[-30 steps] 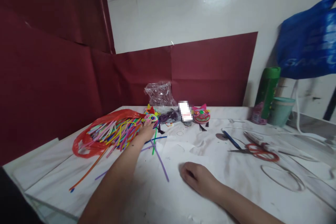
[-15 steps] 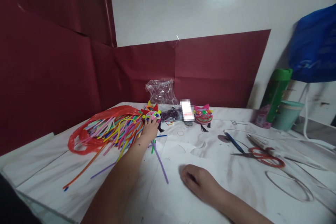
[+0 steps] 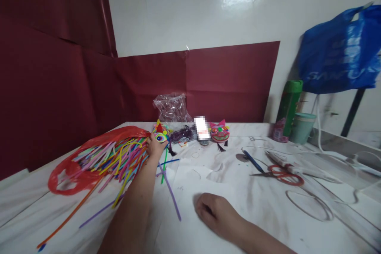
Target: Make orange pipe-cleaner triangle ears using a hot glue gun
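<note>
My left hand [image 3: 156,145] is closed on a small tiger-head ornament [image 3: 161,138] with a bright round eye, red ear and black tassel. The ornament is tilted, and my fingers hide its left part. Another ornament with yellow ears [image 3: 158,123] is partly visible just behind it. Beside that hand, many coloured pipe cleaners [image 3: 114,158] lie in a red plastic bag [image 3: 58,186]. My right hand [image 3: 218,214] rests on a white paper sheet [image 3: 190,194], loosely curled with nothing seen in it. A purple pipe cleaner [image 3: 172,198] lies between my hands.
Orange-handled scissors [image 3: 287,175], a blue pen-like tool [image 3: 253,161] and coiled wire [image 3: 309,206] lie on the right. A pink tiger-head ornament [image 3: 219,131] and clear plastic bag [image 3: 172,107] are at the back. A green can [image 3: 291,103] and cup [image 3: 303,127] stand far right.
The view has swung right. My left hand has shifted from spread over the ornament's face to gripping its side, and the ornament has turned. My right hand stays in place, curled.
</note>
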`<action>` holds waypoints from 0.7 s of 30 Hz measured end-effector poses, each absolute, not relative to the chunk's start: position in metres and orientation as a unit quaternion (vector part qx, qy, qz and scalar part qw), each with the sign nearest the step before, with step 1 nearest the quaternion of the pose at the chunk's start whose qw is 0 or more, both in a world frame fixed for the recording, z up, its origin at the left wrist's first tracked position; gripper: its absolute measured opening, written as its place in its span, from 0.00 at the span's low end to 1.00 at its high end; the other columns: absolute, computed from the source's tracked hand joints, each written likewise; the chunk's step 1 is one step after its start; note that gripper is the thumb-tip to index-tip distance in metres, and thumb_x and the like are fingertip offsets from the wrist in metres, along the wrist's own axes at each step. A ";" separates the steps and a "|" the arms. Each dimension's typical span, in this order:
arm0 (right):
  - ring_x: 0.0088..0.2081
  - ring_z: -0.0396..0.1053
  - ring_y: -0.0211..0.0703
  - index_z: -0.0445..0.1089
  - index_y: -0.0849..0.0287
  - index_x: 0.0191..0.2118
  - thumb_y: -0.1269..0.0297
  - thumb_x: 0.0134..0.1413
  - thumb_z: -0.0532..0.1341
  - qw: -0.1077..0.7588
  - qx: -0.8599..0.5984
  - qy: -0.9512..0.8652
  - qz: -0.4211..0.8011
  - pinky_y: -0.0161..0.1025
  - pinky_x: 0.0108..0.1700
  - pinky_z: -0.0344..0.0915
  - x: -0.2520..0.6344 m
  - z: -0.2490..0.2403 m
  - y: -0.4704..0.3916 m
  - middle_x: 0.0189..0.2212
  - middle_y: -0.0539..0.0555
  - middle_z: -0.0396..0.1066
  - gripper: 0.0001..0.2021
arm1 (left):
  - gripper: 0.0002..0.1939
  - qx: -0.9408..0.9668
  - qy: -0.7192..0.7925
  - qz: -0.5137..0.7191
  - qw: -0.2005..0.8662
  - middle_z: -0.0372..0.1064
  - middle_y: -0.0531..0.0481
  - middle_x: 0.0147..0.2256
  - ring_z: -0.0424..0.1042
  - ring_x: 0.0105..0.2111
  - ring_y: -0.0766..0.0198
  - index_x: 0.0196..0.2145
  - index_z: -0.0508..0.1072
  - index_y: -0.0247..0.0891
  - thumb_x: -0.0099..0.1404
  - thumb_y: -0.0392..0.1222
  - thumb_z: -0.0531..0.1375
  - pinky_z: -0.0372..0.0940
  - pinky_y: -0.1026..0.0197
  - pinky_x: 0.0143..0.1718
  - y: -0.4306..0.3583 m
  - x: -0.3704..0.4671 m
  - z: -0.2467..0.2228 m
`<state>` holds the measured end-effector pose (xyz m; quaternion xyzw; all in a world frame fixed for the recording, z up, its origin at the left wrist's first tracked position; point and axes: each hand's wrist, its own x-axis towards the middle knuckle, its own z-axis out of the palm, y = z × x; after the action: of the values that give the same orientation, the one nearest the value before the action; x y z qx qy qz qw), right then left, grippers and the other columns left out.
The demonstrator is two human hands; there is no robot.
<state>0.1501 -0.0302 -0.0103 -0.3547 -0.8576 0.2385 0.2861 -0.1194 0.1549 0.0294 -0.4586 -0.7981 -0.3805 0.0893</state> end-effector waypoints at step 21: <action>0.26 0.66 0.35 0.69 0.58 0.27 0.76 0.45 0.51 0.292 -0.347 -0.861 0.229 0.28 0.30 0.58 0.152 -0.007 -0.028 0.25 0.49 0.71 0.11 | 0.42 -0.522 -0.794 -0.289 0.114 0.55 0.26 0.54 0.57 0.53 0.34 0.54 0.58 0.35 0.43 0.54 0.65 0.56 0.41 0.46 0.150 -0.115 0.057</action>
<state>0.1517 -0.0280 -0.0073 -0.3475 -0.8612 0.2292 0.2918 -0.1146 0.1501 0.0568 -0.5221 -0.7943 -0.2889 0.1141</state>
